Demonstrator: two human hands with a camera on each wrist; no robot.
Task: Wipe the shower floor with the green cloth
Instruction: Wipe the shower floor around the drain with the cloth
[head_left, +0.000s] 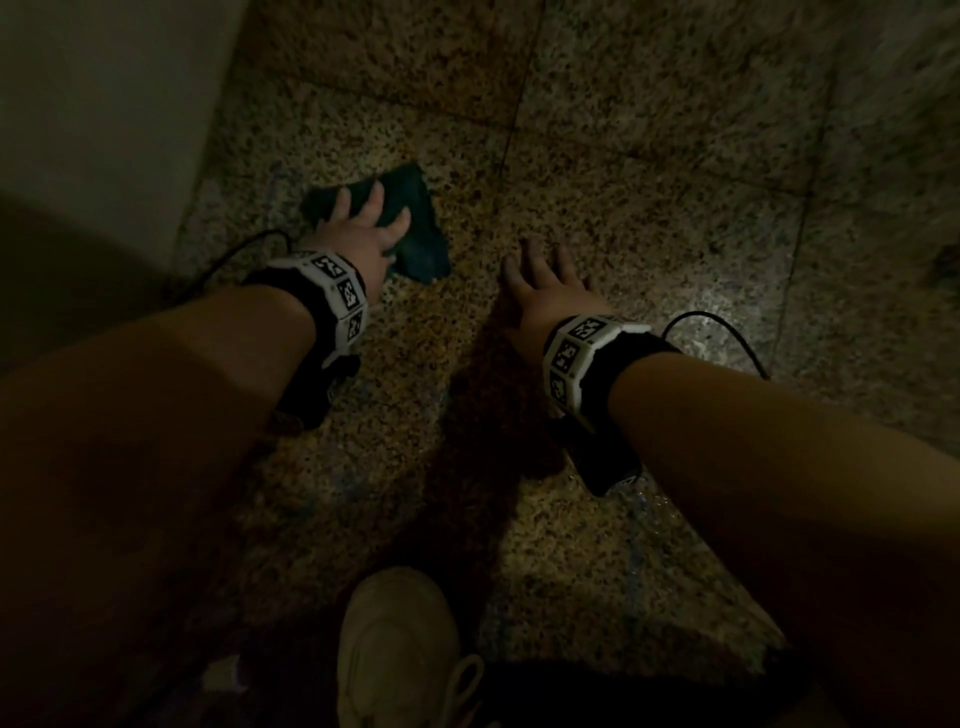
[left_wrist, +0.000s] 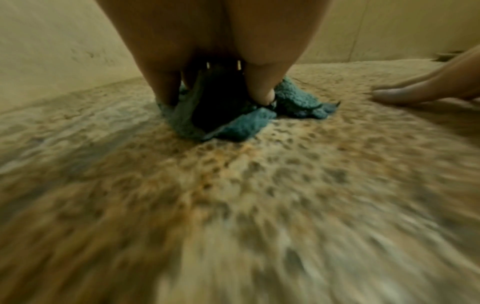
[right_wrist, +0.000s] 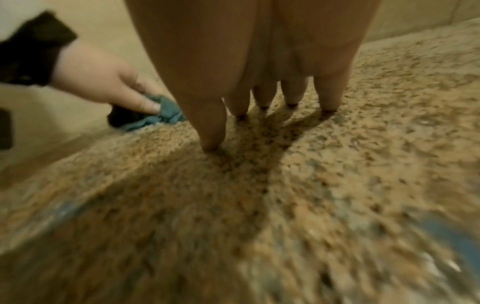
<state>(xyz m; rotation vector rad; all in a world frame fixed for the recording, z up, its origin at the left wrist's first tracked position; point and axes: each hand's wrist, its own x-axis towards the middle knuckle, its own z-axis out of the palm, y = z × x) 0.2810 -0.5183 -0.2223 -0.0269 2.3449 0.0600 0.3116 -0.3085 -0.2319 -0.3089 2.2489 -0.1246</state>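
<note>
The green cloth (head_left: 422, 236) (left_wrist: 241, 127) (right_wrist: 166, 115) lies bunched on the speckled stone shower floor (head_left: 649, 208), close to the left wall. My left hand (head_left: 363, 228) (left_wrist: 215, 96) sits on top of it, fingers spread and curled down into the folds, thumb pressing one edge; it grips the cloth against the floor. My right hand (head_left: 540, 280) (right_wrist: 259, 115) is a short way to the right of the cloth, fingers straight and spread, fingertips touching the bare floor and holding nothing.
A pale wall (head_left: 104, 104) rises just left of the cloth. A light-coloured shoe (head_left: 395, 639) stands at the near edge. Thin black cables (head_left: 727, 332) trail from both wristbands. Tile joints cross the floor, which looks wet and shiny at the right.
</note>
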